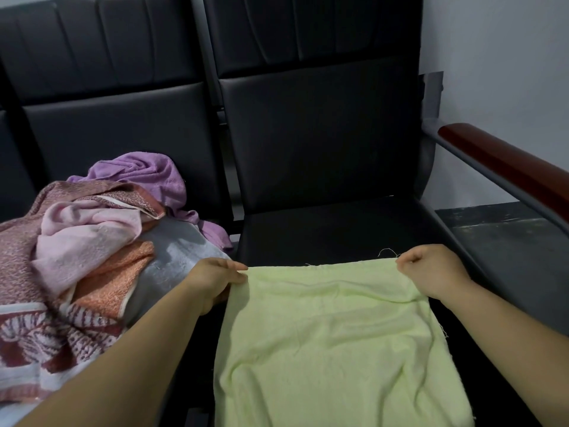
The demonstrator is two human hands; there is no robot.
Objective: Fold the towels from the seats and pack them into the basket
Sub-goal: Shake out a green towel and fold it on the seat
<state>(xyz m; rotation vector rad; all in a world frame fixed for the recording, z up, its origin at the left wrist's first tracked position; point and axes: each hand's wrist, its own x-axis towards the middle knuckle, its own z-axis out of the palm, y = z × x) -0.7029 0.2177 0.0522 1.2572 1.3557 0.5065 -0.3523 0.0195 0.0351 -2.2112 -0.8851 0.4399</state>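
Note:
A pale green towel (332, 343) lies spread over the front of the right black seat (338, 229). My left hand (215, 282) pinches its far left corner and my right hand (431, 269) pinches its far right corner, both at the towel's far edge. On the left seat sits a heap of unfolded towels: a purple one (147, 174) at the back, a light pink one (89, 232), an orange one (114, 282), a grey one (175, 257) and a maroon patterned one (30, 334). No basket is in view.
Black padded backrests (317, 131) rise behind both seats. A dark red wooden armrest (505, 167) on a grey metal frame borders the right seat. A white wall (498, 57) and dark floor (498, 229) lie to the right.

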